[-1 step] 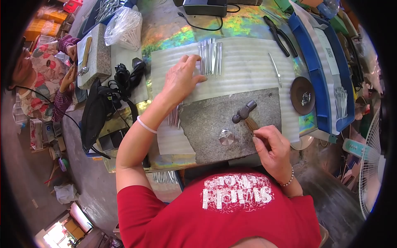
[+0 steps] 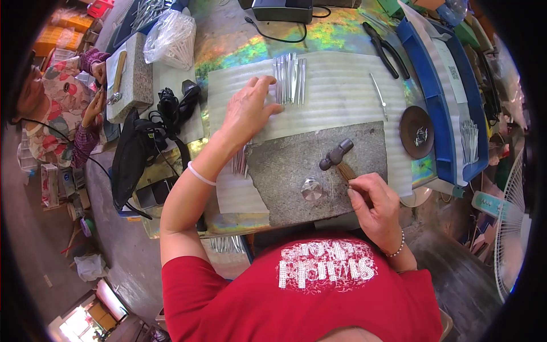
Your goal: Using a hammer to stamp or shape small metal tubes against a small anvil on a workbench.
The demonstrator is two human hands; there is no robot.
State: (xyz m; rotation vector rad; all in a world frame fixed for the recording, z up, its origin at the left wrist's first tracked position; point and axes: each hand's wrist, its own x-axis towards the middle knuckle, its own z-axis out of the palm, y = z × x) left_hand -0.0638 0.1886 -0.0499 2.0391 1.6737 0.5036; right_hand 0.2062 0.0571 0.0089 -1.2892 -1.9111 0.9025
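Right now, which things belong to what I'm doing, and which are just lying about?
Likely in use: hammer, in the right hand; metal strips, by the left hand; grey slab; round metal piece.

Likely lying about: pliers; brown dish; black bag.

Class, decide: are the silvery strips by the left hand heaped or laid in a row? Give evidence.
In a row: the silvery strips lie side by side, roughly parallel, on the white sheet beside the left hand.

Hammer handle (image 2: 345, 171): lower end hidden by right hand (image 2: 378, 206). Pieces (image 2: 421, 136) in dish (image 2: 408, 121): too small to identify. Fan (image 2: 508, 242): cut off at right.
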